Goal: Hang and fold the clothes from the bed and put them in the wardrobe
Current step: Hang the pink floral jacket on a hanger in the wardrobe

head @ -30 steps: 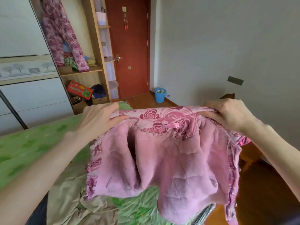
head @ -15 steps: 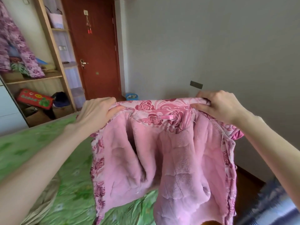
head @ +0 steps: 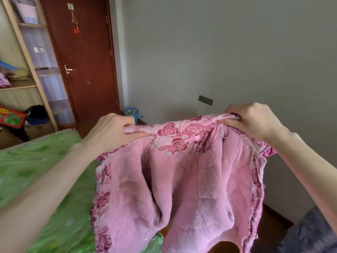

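Ok so L to R: your left hand point(head: 111, 132) pinches one end of the pink floral jacket point(head: 182, 179) collar, right hand point(head: 255, 121) grips the other end. Jacket's held up w/ fleece lining facing you, above the green bed point(head: 36, 170) edge. Looks like pre-hang step imo; next you'll need a hanger, none in sight tho.

No readable text, label, brand or number anywhere. Yellowish markings on the red box point(head: 11, 116) at the shelf's foot, too blurred to make out. Small pink loop tab point(head: 189, 139) inside the garment's collar, blank.
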Demonstrator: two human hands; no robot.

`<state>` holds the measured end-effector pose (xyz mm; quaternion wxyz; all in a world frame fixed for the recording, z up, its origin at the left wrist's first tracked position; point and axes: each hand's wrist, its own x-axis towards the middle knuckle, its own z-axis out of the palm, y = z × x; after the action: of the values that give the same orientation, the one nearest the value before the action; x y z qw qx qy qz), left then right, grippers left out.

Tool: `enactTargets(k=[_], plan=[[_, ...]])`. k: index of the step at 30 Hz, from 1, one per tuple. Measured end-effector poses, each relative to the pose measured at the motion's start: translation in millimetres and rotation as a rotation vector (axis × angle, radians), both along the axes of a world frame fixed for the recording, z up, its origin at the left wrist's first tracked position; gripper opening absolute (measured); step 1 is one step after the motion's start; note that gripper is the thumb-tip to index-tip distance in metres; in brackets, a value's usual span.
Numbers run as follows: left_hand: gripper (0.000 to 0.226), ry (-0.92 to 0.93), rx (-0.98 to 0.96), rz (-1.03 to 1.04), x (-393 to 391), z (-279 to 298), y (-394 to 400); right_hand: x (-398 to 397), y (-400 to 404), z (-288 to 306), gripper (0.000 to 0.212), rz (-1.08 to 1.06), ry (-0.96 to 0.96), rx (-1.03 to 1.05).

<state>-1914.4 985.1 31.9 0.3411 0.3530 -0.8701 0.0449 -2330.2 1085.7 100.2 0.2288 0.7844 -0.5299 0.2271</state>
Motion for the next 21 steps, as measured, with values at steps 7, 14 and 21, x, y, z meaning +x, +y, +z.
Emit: enactTargets(k=[7, 14, 21], plan=[[0.074, 0.017, 0.033, 0.060, -45.4, -13.9, -95.6, -54.5, -110.2, -18.7, 0.045, 0.045, -0.030, 0.172], [0.078, -0.088, -0.008, 0.253, -63.2, -23.4, -151.8, -95.5, -193.8, -24.3, 0.040, 0.181, -0.031, 0.227], [0.072, -0.094, -0.061, 0.518, -92.8, -27.1, -204.2, -117.8, -315.6, -38.8, 0.043, 0.286, -0.096, 0.239]])
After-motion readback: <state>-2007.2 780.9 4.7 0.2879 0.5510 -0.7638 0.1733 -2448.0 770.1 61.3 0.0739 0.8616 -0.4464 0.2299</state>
